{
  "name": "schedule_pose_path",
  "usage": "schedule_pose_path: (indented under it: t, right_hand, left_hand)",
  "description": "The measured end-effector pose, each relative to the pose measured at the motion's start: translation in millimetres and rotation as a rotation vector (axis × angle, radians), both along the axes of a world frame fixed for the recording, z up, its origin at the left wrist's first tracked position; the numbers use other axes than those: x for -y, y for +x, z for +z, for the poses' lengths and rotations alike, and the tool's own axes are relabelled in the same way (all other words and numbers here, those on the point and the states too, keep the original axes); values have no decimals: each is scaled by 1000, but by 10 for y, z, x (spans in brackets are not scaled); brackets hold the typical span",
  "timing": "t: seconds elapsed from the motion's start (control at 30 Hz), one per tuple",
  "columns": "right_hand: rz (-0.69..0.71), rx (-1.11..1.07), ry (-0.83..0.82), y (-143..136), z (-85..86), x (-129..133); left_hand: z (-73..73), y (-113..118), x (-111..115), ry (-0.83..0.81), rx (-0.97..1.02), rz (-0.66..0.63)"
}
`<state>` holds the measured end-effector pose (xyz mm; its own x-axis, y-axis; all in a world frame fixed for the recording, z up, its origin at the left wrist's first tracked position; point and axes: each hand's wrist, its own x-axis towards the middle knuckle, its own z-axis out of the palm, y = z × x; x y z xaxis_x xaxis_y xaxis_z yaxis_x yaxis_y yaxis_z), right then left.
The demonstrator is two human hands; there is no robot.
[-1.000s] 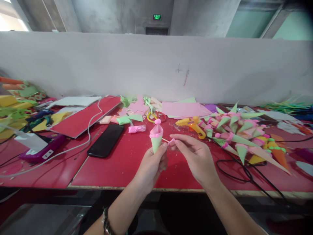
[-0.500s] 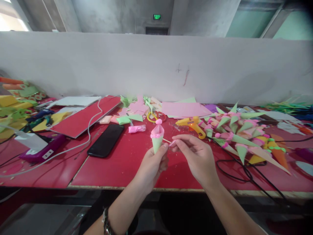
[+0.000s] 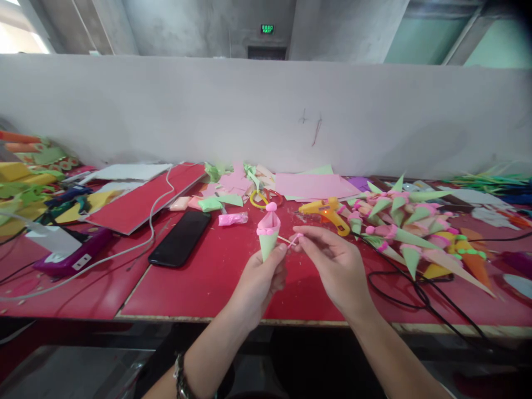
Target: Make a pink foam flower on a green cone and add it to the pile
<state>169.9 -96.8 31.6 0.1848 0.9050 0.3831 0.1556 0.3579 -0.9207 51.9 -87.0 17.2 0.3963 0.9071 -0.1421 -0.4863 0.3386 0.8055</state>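
Observation:
A pale green paper cone (image 3: 267, 244) with a pink ruffled rim and a pink ball on top stands upright in my left hand (image 3: 262, 280), whose thumb and fingers are closed round its lower part. A thin pale stick (image 3: 284, 239) juts right from beside the cone. Just to the right, my right hand (image 3: 332, 260) pinches a small pink piece (image 3: 296, 240) between thumb and fingertips, at the stick's end. Whether the piece touches the stick is hard to tell.
A black phone (image 3: 180, 238) and a pink packet (image 3: 233, 219) lie left of my hands. Behind are scissors (image 3: 258, 198) and a yellow glue gun (image 3: 326, 211). At right, many finished cones (image 3: 411, 221) lie piled near black cables (image 3: 399, 303). A purple power strip (image 3: 78, 255) sits left.
The pink piece at my right fingertips now looks thinner and more stretched out. The cone has shifted very slightly; my left hand keeps its grip.

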Motion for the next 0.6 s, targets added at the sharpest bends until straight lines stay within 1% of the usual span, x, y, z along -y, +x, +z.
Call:
schedule_pose_path:
  t: [0.1,0.23,0.47,0.6]
  right_hand:
    - [20,-5,30,-1,-3,5]
    - [-7,4,63,-6,-15,-2]
    - [22,-3,44,0,-28,8]
    - [-7,-15,86,-5,-24,12]
  left_hand:
    - [6,4,3,2,-1,-5]
    - [3,8,7,2,-5,-6]
    - [3,-2,11,12,-9,-12]
    - [-5,-2,8,14,0,-20]
